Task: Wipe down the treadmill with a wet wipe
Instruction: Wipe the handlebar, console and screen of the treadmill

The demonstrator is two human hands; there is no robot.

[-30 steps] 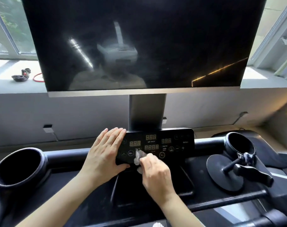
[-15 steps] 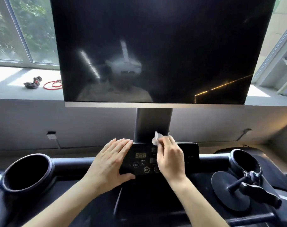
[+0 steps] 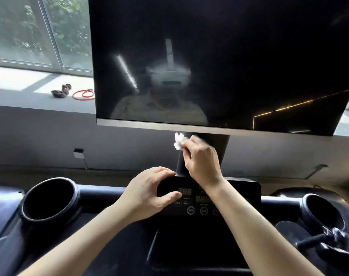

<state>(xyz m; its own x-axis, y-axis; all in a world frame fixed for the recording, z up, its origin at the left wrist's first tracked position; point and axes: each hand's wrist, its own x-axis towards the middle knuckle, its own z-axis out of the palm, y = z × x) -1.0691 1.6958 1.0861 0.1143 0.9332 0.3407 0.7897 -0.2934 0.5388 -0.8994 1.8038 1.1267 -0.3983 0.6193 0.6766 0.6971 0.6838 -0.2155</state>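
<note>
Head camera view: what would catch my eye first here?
The huge dark screen fills the upper middle. Just beneath it, the right hand pinches a crumpled white wet wipe by the support post, while the left hand grips the control panel.

Both bare forearms reach forward from the bottom edge of the view. The left hand (image 3: 149,193) lies at the left end of the control panel (image 3: 209,198), its fingers (image 3: 159,172) curled over the panel's upper edge and the thumb pressed against its face. The right arm stretches further and higher, wrist above the panel's top edge. The right hand (image 3: 201,158) is raised before the screen's post (image 3: 222,144), fingers bunched and pinching a crumpled wet wipe (image 3: 178,141) at their tips.
</note>
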